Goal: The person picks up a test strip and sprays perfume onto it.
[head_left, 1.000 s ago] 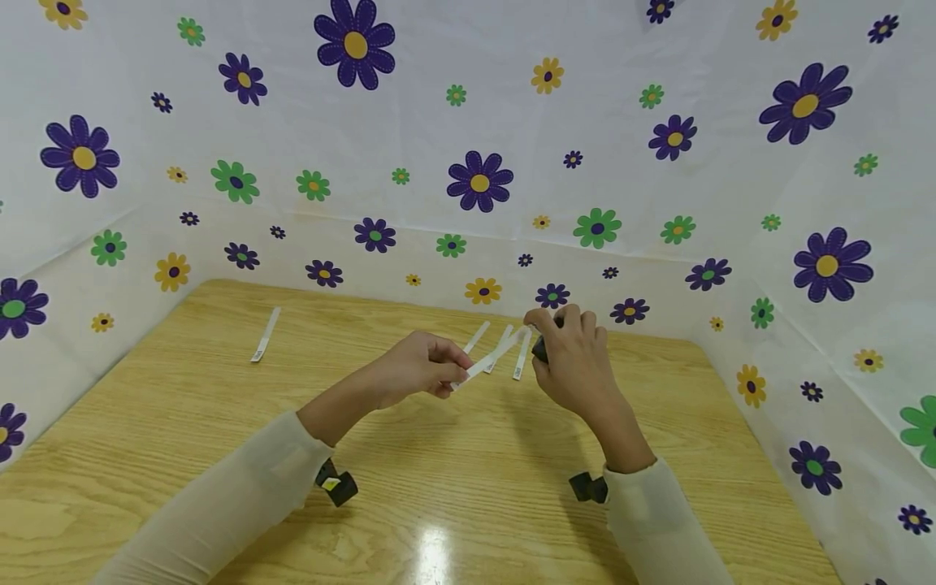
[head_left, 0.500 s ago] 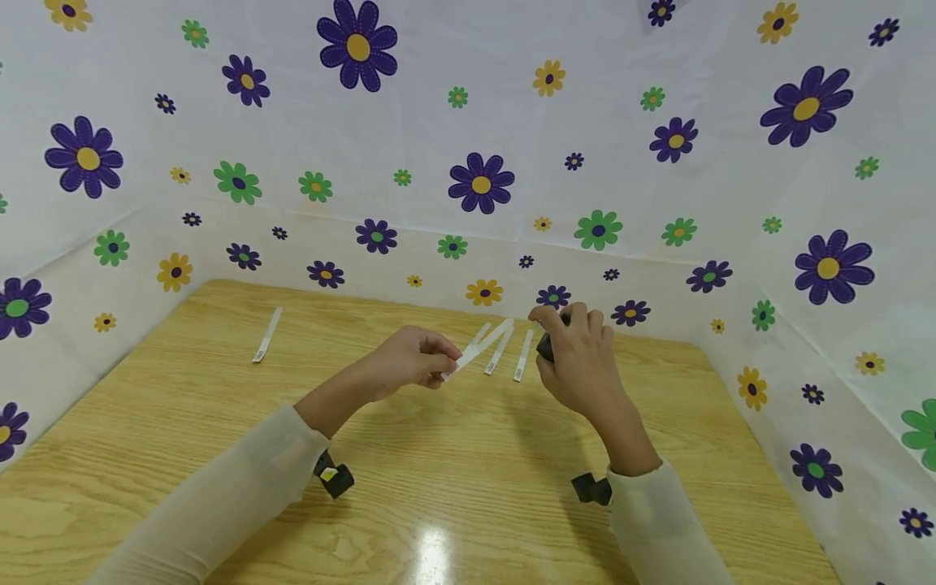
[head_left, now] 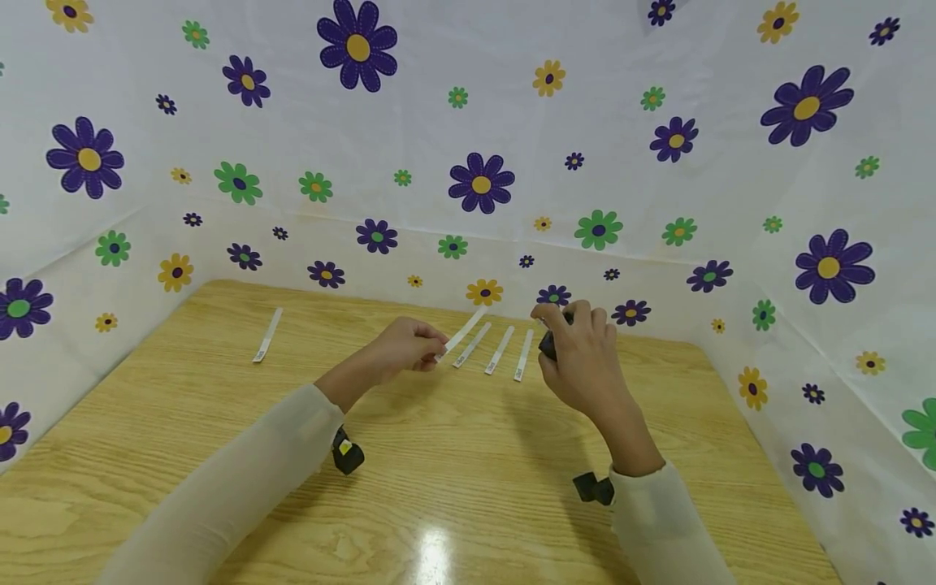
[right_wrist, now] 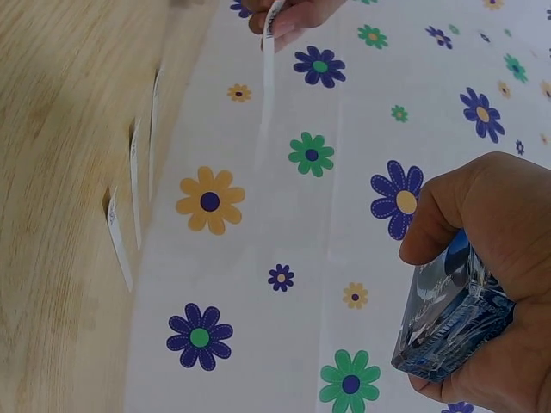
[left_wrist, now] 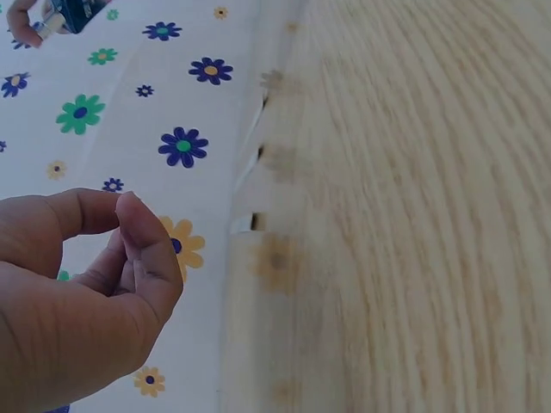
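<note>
Between thumb and fingers my left hand [head_left: 398, 353] pinches a white paper test strip [head_left: 465, 331] at its printed end. The strip slants up and away, above the table. My right hand [head_left: 581, 357] grips a blue glass perfume bottle [right_wrist: 452, 305], its index finger bent over the top. In the head view the bottle looks dark and is mostly covered by the fingers. Three more strips lie side by side between the hands: a left one [head_left: 471, 345], a middle one [head_left: 499, 350] and a right one [head_left: 522, 355]. The left wrist view hides the pinched strip behind the fingers.
Another white strip [head_left: 267, 335] lies apart on the left of the wooden table [head_left: 439, 455]. A white cloth [head_left: 409, 130] printed with flowers stands along the back and both sides. Small black devices sit at both wrists.
My left hand has moved left and away with its strip, which has swung clear of the bottle and of the strips on the table. The right hand has stayed nearly in place with the bottle.
</note>
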A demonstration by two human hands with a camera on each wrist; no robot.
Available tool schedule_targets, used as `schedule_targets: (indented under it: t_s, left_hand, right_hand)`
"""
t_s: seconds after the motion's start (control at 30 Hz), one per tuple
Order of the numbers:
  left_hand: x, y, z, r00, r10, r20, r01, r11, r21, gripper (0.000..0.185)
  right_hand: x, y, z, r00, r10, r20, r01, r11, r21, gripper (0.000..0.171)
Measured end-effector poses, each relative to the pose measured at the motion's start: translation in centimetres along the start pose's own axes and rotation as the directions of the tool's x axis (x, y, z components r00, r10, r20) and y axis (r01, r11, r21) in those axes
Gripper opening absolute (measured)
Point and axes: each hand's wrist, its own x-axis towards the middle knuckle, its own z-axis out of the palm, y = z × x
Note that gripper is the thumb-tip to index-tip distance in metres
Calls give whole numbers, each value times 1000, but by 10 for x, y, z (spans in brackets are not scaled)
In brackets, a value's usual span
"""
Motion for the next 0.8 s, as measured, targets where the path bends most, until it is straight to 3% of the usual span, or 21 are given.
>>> schedule_targets:
  t_s: [0.27,0.5,0.8]
  left_hand:
    - [25,-11,-1,998,-27,-52,29,998,51,23]
    - [38,-13,-2,993,-61,-99,71,992,105,23]
    - [53,-20,-11,989,-115,-96,128,982,138,16]
  right_hand:
    - [0,0,-1,1000,-4,-3,4,1000,-2,52]
    - [0,-1,-3,1000,0,-3,0,1000,4,52]
    - [0,-2,-4,1000,9,7,-9,1000,8,53]
